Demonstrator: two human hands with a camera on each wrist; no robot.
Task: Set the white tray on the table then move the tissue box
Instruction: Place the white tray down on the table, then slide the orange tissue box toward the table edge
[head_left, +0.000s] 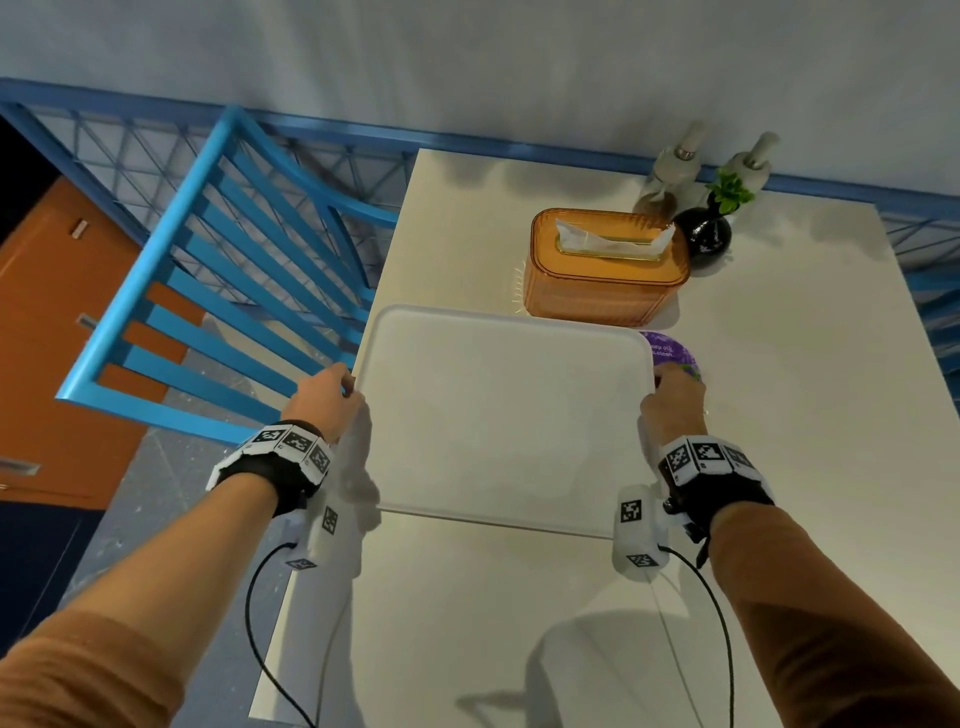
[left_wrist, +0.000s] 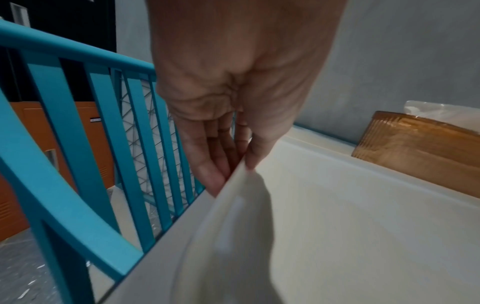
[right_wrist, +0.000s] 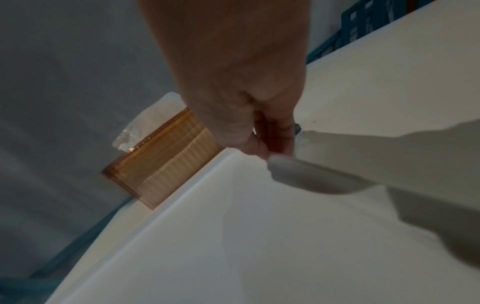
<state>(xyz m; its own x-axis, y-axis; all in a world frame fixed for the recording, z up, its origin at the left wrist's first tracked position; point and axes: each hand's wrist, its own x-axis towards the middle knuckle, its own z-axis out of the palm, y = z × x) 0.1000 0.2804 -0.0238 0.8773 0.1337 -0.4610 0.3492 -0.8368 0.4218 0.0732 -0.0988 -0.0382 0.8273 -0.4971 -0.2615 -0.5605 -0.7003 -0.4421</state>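
Note:
A white rectangular tray (head_left: 498, 415) hangs level just above the cream table (head_left: 779, 441), held by both its short sides. My left hand (head_left: 332, 395) pinches the tray's left rim (left_wrist: 233, 174), thumb on top and fingers underneath. My right hand (head_left: 675, 400) grips the right rim (right_wrist: 275, 160) the same way. Just past the tray's far edge stands the amber ribbed tissue box (head_left: 605, 265) with a white tissue sticking out of its top; the wrist views show the tissue box (left_wrist: 420, 152) (right_wrist: 166, 162) close behind the tray.
A purple round pack (head_left: 672, 353) lies under the tray's far right corner. Two pump bottles (head_left: 675, 166) and a black vase with a green sprig (head_left: 706, 228) stand at the back by the wall. A blue slatted chair (head_left: 218, 291) stands left of the table.

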